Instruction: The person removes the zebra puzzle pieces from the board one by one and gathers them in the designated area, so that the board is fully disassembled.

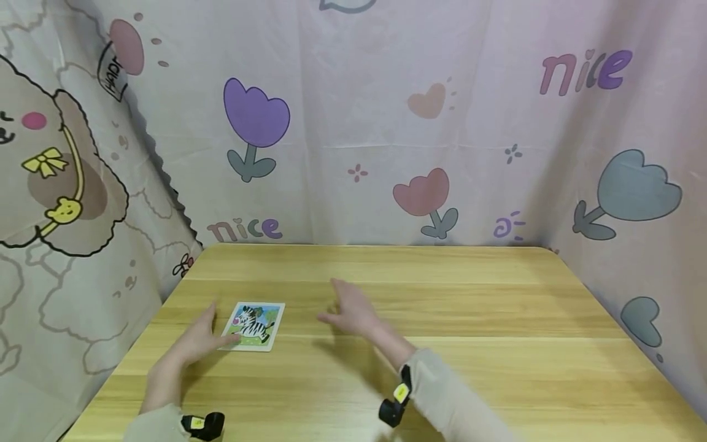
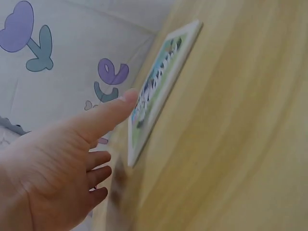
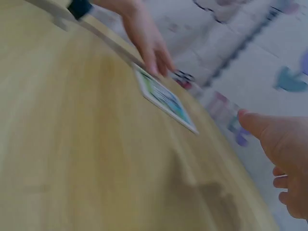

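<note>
A square picture card (image 1: 258, 326) with a zebra on it and a white border lies flat on the left part of the table. My left hand (image 1: 193, 341) is at the card's left side, thumb stretched over its near left corner. In the left wrist view that thumb overlaps the edge of the card (image 2: 161, 79); whether it presses on it I cannot tell. To the right of the card, my right hand (image 1: 355, 310) hovers above the wood with thumb and fingers spread, holding nothing. The right wrist view shows the right hand (image 3: 284, 154) apart from the card (image 3: 166, 101).
The wooden table (image 1: 469, 362) reaches back to a patterned curtain (image 1: 342, 135), which also hangs along the left and right sides. A black strap with a small camera (image 1: 394, 402) sits on the right wrist, and another camera (image 1: 207, 425) on the left.
</note>
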A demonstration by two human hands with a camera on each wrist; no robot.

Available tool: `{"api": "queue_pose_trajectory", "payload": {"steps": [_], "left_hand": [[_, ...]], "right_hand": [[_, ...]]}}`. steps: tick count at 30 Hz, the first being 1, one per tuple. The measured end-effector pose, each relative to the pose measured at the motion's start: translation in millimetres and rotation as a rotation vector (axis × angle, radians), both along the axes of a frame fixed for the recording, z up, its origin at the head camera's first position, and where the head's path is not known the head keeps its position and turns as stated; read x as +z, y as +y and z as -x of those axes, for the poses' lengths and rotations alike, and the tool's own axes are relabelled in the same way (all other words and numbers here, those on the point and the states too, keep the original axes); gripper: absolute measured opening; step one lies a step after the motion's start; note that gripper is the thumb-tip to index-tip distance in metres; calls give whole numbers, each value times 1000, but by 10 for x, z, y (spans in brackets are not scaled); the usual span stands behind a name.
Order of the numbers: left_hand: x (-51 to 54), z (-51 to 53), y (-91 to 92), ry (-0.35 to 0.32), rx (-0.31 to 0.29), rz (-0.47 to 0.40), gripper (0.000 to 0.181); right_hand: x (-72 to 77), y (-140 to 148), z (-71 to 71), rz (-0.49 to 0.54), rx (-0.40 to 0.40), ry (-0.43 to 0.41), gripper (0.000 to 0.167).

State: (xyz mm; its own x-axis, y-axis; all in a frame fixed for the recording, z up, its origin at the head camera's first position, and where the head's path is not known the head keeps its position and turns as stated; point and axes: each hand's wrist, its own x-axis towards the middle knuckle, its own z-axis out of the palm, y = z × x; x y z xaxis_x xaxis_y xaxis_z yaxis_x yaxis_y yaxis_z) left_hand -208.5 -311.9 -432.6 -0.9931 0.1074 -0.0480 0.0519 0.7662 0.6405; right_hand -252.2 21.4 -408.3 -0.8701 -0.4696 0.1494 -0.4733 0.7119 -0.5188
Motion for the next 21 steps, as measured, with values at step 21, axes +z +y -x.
{"api": "queue_pose_trajectory", "payload": {"steps": [21], "left_hand": [[-59, -16, 99, -7, -84, -54, 92]], "right_hand": [[-409, -904, -351, 40, 120, -31, 80]]}}
